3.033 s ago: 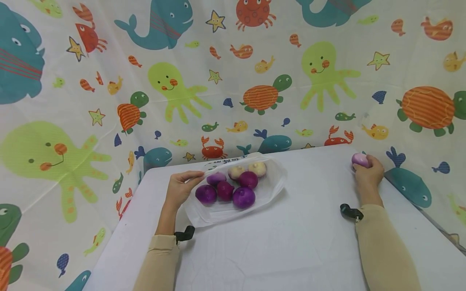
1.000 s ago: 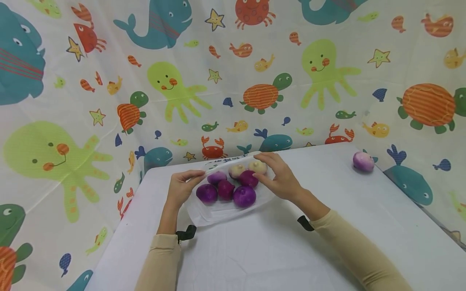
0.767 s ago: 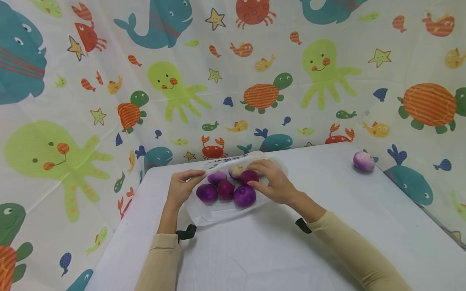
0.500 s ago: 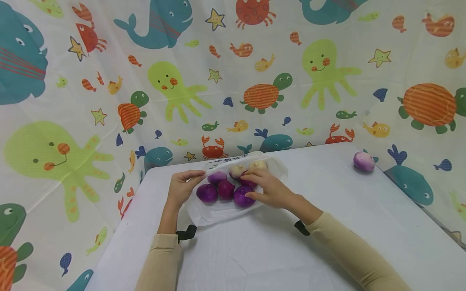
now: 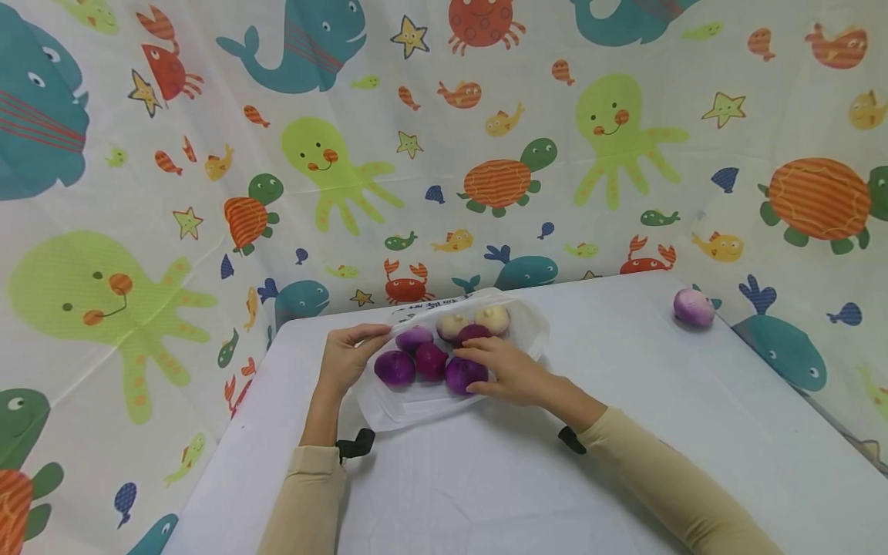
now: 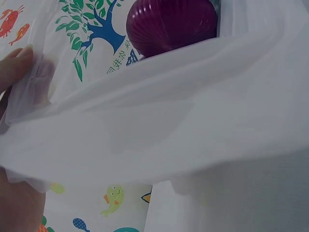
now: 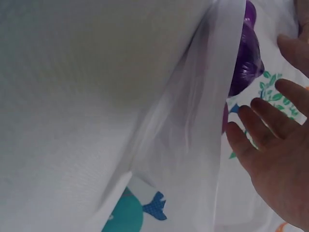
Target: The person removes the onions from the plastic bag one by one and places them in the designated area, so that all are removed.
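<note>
Seven onions (image 5: 431, 361) sit inside the plastic bag (image 5: 380, 414), another onion (image 5: 694, 308) on the bench (image 5: 624, 362) at three o'clock. The left hand (image 5: 343, 359) pinches the bag's ten-o'clock edge; the right hand (image 5: 512, 373), loosely spread, empty, reaches in at four.

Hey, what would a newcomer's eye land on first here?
Probably the backdrop of cartoon sea creatures, filling the view behind the table. Next, the purple onions in a white plastic bag, whose edge the left hand pinches, the right hand over them. Then a paler onion, alone near the table's right edge.
</note>
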Action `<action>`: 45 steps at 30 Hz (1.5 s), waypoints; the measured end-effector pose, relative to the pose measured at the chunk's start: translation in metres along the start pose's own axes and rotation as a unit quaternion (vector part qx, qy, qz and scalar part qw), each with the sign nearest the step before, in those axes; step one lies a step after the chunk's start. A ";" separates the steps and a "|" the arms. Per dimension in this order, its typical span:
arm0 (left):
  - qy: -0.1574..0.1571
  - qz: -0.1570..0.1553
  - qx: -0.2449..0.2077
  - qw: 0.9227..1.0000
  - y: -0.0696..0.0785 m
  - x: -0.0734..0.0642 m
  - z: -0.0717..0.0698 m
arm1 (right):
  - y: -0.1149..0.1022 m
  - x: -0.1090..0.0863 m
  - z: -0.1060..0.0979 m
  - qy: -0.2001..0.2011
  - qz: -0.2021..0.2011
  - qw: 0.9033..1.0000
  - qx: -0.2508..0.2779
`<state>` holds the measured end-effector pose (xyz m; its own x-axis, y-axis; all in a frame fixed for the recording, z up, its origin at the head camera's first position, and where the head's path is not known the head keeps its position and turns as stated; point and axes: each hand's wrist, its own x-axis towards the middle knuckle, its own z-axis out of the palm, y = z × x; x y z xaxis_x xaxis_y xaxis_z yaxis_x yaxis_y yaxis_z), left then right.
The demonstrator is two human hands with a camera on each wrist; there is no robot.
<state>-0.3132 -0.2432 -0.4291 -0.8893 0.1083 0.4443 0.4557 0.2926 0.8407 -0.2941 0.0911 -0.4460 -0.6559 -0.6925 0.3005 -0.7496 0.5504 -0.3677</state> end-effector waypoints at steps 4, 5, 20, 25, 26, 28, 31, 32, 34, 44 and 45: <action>-0.001 0.002 0.000 1.000 0.000 -0.001 0.000 | 0.002 -0.001 0.004 -0.019 0.002 1.000 -0.005; -0.001 0.003 0.000 1.000 0.000 -0.001 0.000 | 0.003 -0.002 0.005 -0.023 0.006 1.000 -0.004; -0.002 0.004 -0.005 1.000 0.001 0.000 0.000 | -0.002 -0.001 0.006 -0.015 0.013 1.000 -0.006; -0.002 0.000 -0.006 1.000 0.001 0.000 0.000 | -0.004 -0.002 0.005 -0.014 0.012 1.000 -0.007; -0.002 -0.001 -0.005 1.000 0.001 0.000 0.000 | -0.004 -0.002 0.006 -0.015 0.011 1.000 -0.008; -0.002 0.000 -0.006 1.000 0.002 0.000 0.000 | -0.003 -0.002 0.007 -0.020 0.008 1.000 -0.015; -0.003 0.001 -0.006 1.000 0.002 -0.001 0.000 | -0.003 -0.002 0.007 -0.028 0.001 0.999 -0.026; -0.003 0.001 -0.006 1.000 0.002 -0.001 0.000 | -0.003 -0.003 0.007 -0.029 -0.001 0.999 -0.031; -0.002 0.001 -0.006 1.000 0.002 -0.001 0.000 | -0.003 -0.003 0.007 -0.030 -0.007 0.999 -0.035; -0.002 -0.003 -0.001 1.000 0.003 -0.001 0.000 | 0.001 -0.004 0.009 -0.032 -0.006 0.999 -0.017; -0.002 -0.003 -0.002 1.000 0.003 -0.001 0.000 | 0.001 -0.004 0.009 -0.032 -0.003 0.999 -0.015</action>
<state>-0.3110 -0.2424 -0.4274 -0.8925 0.1108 0.4371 0.4498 0.2896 0.8449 -0.2914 0.0903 -0.4556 -0.6454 -0.7231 0.2461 -0.7563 0.5596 -0.3390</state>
